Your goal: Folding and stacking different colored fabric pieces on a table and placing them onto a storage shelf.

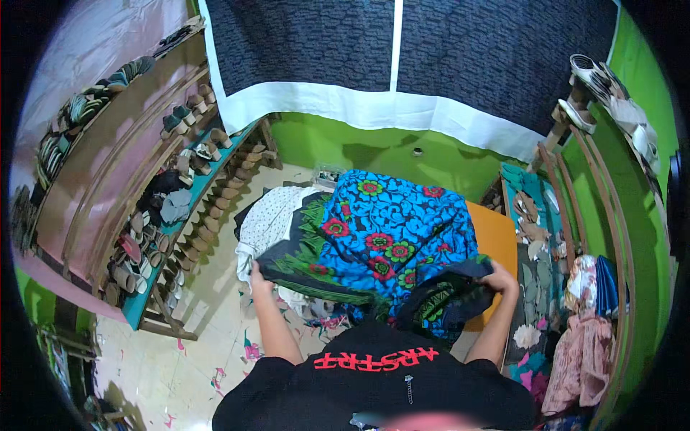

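Observation:
A large patterned cloth (402, 215), blue with red and green flowers and a dark green-and-black border, lies spread over a low orange table (497, 230). At its near left edge, my left hand (261, 279) is closed on the border, beside a white cloth with small dark dots (273, 219). Near the right edge of the table, my right hand (502, 279) grips a gathered, folded part of the dark border. Between my hands the near edge sags in front of my body. Some fingertips are hidden by the fabric.
Racks of shoes and sandals (194, 154) line the left side. On the right are a shelf with cut pieces (532, 280) and hanging pink cloth (582, 352). Pink scraps (251, 350) litter the tiled floor. A dark curtain (309, 47) hangs on the green wall.

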A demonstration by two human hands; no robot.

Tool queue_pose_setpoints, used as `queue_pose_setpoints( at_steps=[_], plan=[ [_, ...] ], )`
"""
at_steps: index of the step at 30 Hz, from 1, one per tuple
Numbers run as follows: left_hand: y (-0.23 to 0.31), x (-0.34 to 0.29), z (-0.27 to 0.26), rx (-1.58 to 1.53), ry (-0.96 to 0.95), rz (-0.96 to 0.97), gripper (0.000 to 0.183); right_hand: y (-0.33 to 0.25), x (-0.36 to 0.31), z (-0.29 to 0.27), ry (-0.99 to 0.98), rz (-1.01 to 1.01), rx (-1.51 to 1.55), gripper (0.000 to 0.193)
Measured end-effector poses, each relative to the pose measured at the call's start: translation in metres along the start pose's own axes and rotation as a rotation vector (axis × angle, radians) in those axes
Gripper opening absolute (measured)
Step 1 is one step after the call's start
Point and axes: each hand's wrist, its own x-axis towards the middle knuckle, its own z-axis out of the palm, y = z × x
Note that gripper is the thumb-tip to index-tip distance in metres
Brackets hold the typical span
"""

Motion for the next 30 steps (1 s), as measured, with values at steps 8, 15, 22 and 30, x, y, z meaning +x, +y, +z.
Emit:
queue_pose_setpoints(
  at_steps=[8,15,22,30],
  plan=[
    [0.061,-0.063,0.084,-0.049,-0.483,0.222,0.027,-0.083,0.050,-0.058,-0.164,-0.367,0.861,0.022],
    [-0.012,-0.128,0.160,0.121,-0.731,0.195,0.048,-0.209,0.072,0.043,-0.699,-0.624,0.958,0.050],
    [-0.035,-0.192,0.160,0.237,-0.742,0.123,0.045,-0.242,0.035,0.106,-0.334,-0.718,-0.592,0.061],
    [-0.013,-0.199,0.109,0.185,-0.876,0.091,0.015,-0.231,-0.031,0.106,-0.407,-0.809,0.160,0.059]
  ],
)
